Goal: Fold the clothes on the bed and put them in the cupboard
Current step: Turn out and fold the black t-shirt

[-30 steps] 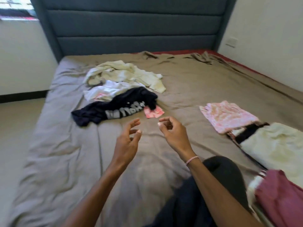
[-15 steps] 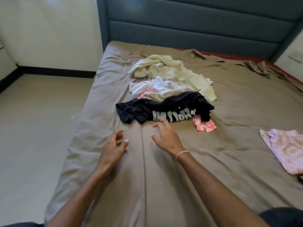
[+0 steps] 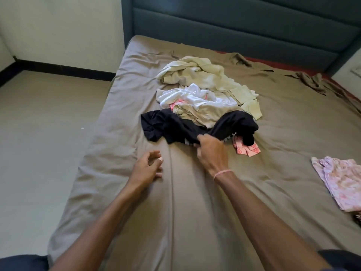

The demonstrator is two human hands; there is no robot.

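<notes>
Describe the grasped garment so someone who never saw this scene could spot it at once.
On the brown-sheeted bed, a heap of unfolded clothes lies toward the grey-blue headboard. The black garment stretches sideways across the heap's near edge, its middle gripped by the right hand. It is the only dark piece; its neighbours are a white garment, a cream garment and a pink patterned cloth.
</notes>
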